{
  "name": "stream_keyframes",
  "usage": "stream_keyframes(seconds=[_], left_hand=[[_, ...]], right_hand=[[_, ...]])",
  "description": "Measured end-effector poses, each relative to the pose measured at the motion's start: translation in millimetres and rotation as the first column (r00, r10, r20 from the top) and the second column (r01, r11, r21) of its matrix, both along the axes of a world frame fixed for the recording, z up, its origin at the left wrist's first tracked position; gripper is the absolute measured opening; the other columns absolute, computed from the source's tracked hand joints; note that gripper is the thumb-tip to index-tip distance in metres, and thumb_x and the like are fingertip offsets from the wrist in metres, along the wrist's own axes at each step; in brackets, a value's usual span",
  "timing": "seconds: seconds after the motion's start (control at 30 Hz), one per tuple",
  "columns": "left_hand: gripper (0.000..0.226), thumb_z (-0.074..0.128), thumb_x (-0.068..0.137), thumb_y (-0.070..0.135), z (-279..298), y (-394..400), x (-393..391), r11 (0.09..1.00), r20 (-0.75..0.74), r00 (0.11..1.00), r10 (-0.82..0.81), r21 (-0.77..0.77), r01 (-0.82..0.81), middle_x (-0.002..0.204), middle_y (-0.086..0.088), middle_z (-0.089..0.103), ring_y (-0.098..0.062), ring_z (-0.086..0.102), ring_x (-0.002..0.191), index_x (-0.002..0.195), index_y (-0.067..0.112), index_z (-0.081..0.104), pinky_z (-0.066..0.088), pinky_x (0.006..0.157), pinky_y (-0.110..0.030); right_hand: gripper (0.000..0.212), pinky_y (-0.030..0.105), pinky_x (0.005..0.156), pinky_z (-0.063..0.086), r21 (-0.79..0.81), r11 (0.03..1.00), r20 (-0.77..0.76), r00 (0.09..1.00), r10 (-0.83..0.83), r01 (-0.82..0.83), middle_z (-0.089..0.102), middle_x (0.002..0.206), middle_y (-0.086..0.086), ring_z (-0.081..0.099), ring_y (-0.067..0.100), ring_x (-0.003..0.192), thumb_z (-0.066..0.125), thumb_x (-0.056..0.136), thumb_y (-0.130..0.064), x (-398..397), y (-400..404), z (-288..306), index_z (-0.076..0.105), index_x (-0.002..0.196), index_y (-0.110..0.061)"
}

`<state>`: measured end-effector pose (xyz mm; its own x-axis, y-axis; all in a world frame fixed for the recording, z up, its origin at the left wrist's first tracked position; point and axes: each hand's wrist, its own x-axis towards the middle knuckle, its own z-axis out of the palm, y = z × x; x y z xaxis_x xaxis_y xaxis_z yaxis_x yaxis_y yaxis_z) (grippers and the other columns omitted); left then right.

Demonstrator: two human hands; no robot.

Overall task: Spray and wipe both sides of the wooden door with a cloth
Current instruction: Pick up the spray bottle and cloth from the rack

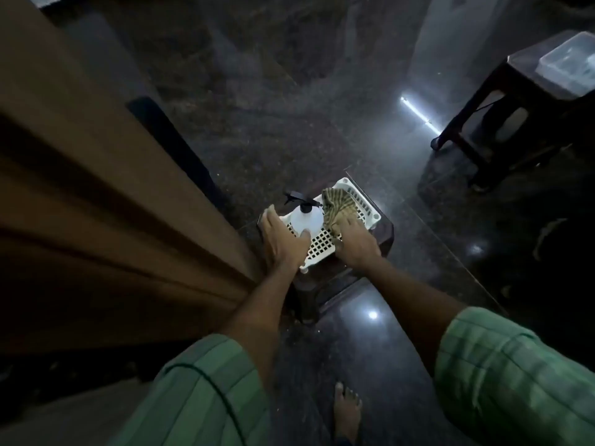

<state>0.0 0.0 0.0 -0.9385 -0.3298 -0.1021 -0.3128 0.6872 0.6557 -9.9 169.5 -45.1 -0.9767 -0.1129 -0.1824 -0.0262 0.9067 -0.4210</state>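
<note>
Door: I see the brown wooden door filling the left of my head view, its grooved panels running towards the stool; its lower end lies just beside my left wrist.
Left hand: my left hand reaches over the near left corner of the tray, fingers fairly straight and spread. The thumb touches the base of the bottle. I see no closed hold; the hand is open against it.
Spray bottle: the white translucent plastic spray bottle with a black trigger head stands in the left part of the tray, nozzle pointing left.
Tray: the white perforated plastic tray sits on a dark brown plastic stool, between my two hands.
Cloth: the crumpled green-and-beige checked cloth lies in the right part of the tray, just beside the bottle.
Right hand: my right hand rests on the near edge of the cloth, fingers curled into the fabric, gripping it.
Sleeves: green checked sleeves cover both upper arms.
Floor: dark polished stone floor with light reflections; one bare foot at the bottom.
Far right: a second dark stool carrying a clear plastic box, well apart from the tray.
</note>
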Motion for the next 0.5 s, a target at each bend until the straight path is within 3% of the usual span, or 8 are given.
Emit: stream_keyframes(seconds=[0.17, 0.27, 0.33, 0.37, 0.43, 0.5], left_hand=[[0.112, 0.089, 0.078, 0.042, -36.4, 15.6, -45.8, 0.997, 0.130, 0.989, -0.066, -0.026, 0.070, 0.167, -0.012, 0.029, -0.029, 0.027, 0.155, 0.163, 0.009, 0.024, 0.025, 0.127, -0.041], [0.107, 0.091, 0.076, 0.042, -45.2, 28.9, -62.3, 0.998, 0.119, 0.992, 0.030, 0.044, -0.035, 0.160, -0.012, 0.040, -0.030, 0.036, 0.149, 0.159, 0.009, 0.032, 0.026, 0.119, -0.034], [0.093, 0.094, 0.072, 0.044, -52.0, 35.5, -71.3, 0.987, 0.108, 0.982, 0.154, 0.035, -0.159, 0.146, -0.010, 0.054, -0.031, 0.048, 0.138, 0.145, 0.010, 0.047, 0.034, 0.108, -0.035], [0.085, 0.094, 0.070, 0.044, -53.4, 38.5, -73.6, 0.977, 0.089, 0.975, 0.203, 0.042, -0.207, 0.138, -0.007, 0.061, -0.032, 0.054, 0.131, 0.136, 0.012, 0.051, 0.041, 0.100, -0.037], [0.070, 0.090, 0.073, 0.040, -60.4, 43.9, -78.6, 0.959, 0.064, 0.961, 0.270, 0.074, -0.274, 0.124, -0.002, 0.068, -0.033, 0.063, 0.120, 0.126, 0.016, 0.051, 0.045, 0.086, -0.036], [0.069, 0.083, 0.078, 0.038, -61.2, 46.7, -80.6, 0.951, 0.062, 0.952, 0.299, 0.059, -0.303, 0.118, -0.002, 0.072, -0.034, 0.066, 0.116, 0.134, 0.016, 0.050, 0.047, 0.085, -0.037]], right_hand=[[0.042, 0.042, 0.101, 0.047, 0.018, 0.999, 0.013, 0.999, 0.041, -0.042, 0.054, 0.128, 0.008, 0.050, 0.029, 0.122, 0.071, 0.085, -0.024, -58.5, 7.4, -46.2, 0.052, 0.121, -0.013], [0.074, 0.047, 0.113, 0.035, 0.086, 0.995, 0.062, 0.997, 0.037, -0.043, 0.048, 0.146, 0.010, 0.046, 0.031, 0.136, 0.073, 0.084, -0.043, -78.9, 8.7, -67.1, 0.041, 0.143, -0.013], [0.094, 0.048, 0.115, 0.031, 0.155, 0.988, 0.069, 0.998, 0.013, -0.024, 0.045, 0.146, 0.014, 0.043, 0.033, 0.136, 0.074, 0.080, -0.055, -88.9, 5.7, -79.9, 0.033, 0.150, -0.008], [0.094, 0.047, 0.114, 0.032, 0.184, 0.983, 0.040, 0.999, 0.006, -0.014, 0.045, 0.143, 0.014, 0.043, 0.033, 0.133, 0.074, 0.079, -0.055, -91.5, 2.7, -85.1, 0.033, 0.149, -0.006], [0.074, 0.045, 0.108, 0.035, 0.204, 0.979, -0.056, 0.998, -0.001, 0.012, 0.046, 0.132, 0.012, 0.045, 0.031, 0.125, 0.071, 0.080, -0.047, -96.3, -3.0, -94.3, 0.042, 0.136, -0.008], [0.057, 0.046, 0.106, 0.037, 0.156, 0.985, -0.107, 0.993, -0.054, 0.071, 0.049, 0.124, 0.009, 0.046, 0.030, 0.121, 0.071, 0.078, -0.037, -101.8, -6.9, -95.1, 0.048, 0.123, -0.012]])
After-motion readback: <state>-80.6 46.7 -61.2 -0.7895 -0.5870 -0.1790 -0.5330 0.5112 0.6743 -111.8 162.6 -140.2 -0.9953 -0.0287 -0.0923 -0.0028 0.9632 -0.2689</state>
